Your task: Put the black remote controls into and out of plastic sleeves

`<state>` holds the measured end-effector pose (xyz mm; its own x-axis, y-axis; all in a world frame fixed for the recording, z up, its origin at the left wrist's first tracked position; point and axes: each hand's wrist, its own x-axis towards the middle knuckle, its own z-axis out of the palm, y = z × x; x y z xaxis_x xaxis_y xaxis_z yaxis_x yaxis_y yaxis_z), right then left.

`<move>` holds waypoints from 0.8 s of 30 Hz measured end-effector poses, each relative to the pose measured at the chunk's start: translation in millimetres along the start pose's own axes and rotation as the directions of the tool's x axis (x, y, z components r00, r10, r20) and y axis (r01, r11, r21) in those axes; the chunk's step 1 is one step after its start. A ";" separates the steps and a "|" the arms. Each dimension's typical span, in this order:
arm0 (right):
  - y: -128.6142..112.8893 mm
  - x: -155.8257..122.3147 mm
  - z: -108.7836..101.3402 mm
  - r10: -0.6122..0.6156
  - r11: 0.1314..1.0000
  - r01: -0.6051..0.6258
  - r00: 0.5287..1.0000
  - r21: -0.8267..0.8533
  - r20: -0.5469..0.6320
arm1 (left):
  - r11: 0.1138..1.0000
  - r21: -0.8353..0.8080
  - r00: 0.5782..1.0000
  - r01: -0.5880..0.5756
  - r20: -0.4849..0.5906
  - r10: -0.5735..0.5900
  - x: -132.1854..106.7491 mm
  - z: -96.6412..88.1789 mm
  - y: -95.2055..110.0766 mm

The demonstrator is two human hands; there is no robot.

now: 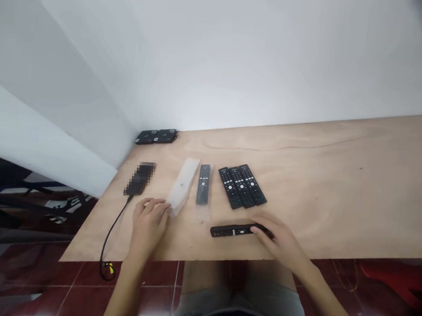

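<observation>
Currently holding one bare remote [227,231] in the right hand [279,239], near the front of the worktop [338,196].
Gripped at one end, thumb on the button face; cannot tell whether resting on the wood or just above. Touching, with the left hand [150,221] loosely curled, the near end of a white sleeve [184,182]; cannot tell whether pinched, nor whether filled. Beside that, a sleeved remote [203,184]; farther right, three bare remotes [242,186] side by side. Judged partway: one sleeved against four bare, hence some apparently done, some left. Beyond, at left, a pixelated dark device [137,184] on a cable [109,232], then two black boxes [156,137] bearing pale labels. Noted tiny light print on remotes; no brand legible.
</observation>
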<state>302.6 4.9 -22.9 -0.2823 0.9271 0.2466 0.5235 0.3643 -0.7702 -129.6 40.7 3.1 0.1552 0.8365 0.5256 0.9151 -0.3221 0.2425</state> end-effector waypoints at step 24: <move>12.3 -26.5 -60.0 0.219 0.949 -0.246 0.964 0.197 0.150 | 0.710 -0.592 0.911 0.381 0.371 -0.179 -27.2 40.9 175.2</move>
<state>364.8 -9.9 -3.6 -0.2782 0.9603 -0.0195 0.4083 0.0998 -0.9074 41.7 -20.3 -2.0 0.1152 0.9844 0.1330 0.4890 -0.1728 0.8550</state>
